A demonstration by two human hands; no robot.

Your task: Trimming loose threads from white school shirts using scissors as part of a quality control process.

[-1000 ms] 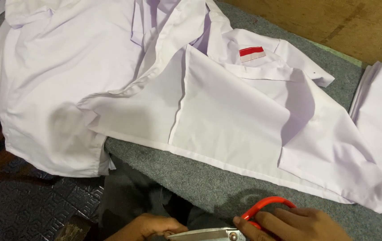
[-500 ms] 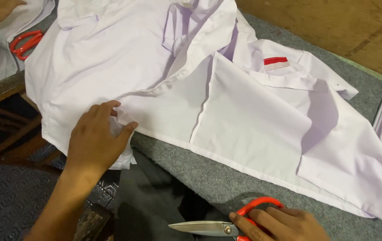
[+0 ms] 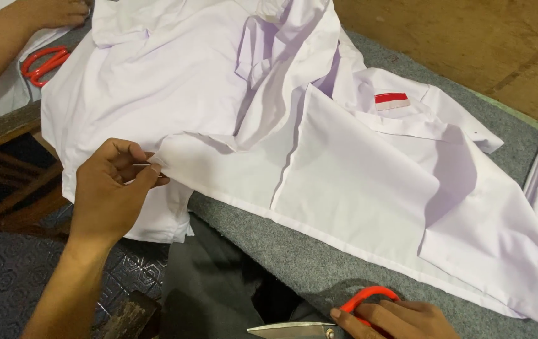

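My left hand (image 3: 110, 194) pinches the corner of the white shirt (image 3: 231, 119), which lies spread over the grey counter (image 3: 319, 251). My right hand (image 3: 394, 319) grips red-handled scissors (image 3: 319, 325), blades closed, at the counter's near edge, apart from the shirt.

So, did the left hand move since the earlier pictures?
Yes. The left hand came up from the bottom edge onto the white shirt and now pinches its corner.

Shirt (image 3: 357, 188) on table (image 3: 300, 263), scissors (image 3: 319, 323) before
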